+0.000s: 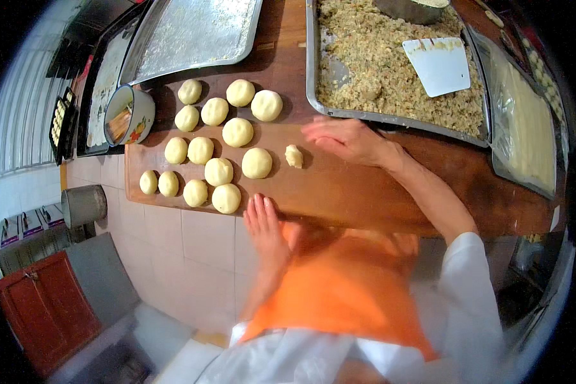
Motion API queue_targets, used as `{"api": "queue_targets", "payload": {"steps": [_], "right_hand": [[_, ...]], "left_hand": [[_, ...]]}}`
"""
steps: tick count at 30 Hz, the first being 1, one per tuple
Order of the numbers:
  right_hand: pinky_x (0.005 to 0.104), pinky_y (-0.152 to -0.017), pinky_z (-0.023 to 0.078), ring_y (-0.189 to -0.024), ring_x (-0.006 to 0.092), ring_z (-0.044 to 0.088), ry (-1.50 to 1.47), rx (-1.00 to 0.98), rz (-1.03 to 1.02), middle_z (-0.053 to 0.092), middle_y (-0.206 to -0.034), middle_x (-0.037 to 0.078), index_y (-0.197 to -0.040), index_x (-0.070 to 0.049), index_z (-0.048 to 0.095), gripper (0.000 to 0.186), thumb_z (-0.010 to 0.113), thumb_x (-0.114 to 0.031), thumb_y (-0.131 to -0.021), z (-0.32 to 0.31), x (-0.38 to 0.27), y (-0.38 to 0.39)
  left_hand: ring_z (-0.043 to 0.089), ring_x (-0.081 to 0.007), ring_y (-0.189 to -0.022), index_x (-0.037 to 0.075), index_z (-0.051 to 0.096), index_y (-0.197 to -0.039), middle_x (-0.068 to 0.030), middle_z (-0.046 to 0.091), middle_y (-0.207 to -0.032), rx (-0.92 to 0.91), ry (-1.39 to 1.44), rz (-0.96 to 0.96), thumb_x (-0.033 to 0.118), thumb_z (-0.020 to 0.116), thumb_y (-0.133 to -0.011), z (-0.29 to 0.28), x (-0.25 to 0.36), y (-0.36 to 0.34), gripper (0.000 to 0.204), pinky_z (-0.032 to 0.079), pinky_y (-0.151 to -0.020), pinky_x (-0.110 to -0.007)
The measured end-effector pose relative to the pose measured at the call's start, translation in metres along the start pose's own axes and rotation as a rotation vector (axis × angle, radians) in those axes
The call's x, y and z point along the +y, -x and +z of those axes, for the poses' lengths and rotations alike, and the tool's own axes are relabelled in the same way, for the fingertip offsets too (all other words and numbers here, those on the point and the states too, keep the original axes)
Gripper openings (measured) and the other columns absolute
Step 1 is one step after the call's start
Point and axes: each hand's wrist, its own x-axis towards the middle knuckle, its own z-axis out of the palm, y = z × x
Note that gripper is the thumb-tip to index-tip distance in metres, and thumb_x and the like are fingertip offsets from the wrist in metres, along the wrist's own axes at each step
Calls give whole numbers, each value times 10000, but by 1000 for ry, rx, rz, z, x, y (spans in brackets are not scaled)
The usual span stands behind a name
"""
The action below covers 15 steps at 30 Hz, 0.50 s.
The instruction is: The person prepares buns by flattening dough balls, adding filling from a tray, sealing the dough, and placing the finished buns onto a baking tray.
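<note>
Brown wood is shown in the table [390,185], by which most of the work is carried. Below its near edge an orange apron [345,291] is worn. At the far right of centre a tray [312,70] is filled with crumbly, speckled filling [371,54], while a shallow pan [195,38], thinly marked with pale residue, is set at the far left. Beyond the filled tray, to the right, pale strips [515,115] are covered by clear plastic.

The right hand [345,139] is held just in front of that tray, fingers stretched and slightly blurred; nothing is seen gripped, and whether the wood is touched cannot be told. The left hand [265,227] is opened out, its fingers kept straight and close together, the tips reaching over the table's near edge; nothing is held.

A white scraper [438,67] is laid on the filling, and a patterned mug [141,115] is placed at the left. Fourteen dough balls [256,163] are spread in loose rows left of centre. A dough scrap [294,156] is left between them and the right hand.
</note>
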Motion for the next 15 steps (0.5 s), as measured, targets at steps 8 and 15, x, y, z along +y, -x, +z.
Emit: {"api": "queue_targets", "payload": {"steps": [8,15], "right_hand": [[325,-814,451,-920,212,585,-582,350,64,628,-976,118,-841,-17,612,381,366,-286,-947,-10,-29,75],[301,-887,392,-1008,174,539,-137,720,442,593,-1085,99,-902,-36,592,335,342,-255,-948,-54,-18,147]], "left_hand": [[202,-375,-1297,-97,250,-1302,-258,233,-1376,-183,45,208,611,547,-698,16,62,-55,977,141,-1070,-451],[204,-358,-1302,-77,207,-1328,-261,239,-1373,-185,409,435,509,532,-781,40,116,-88,865,154,-1075,-422]]}}
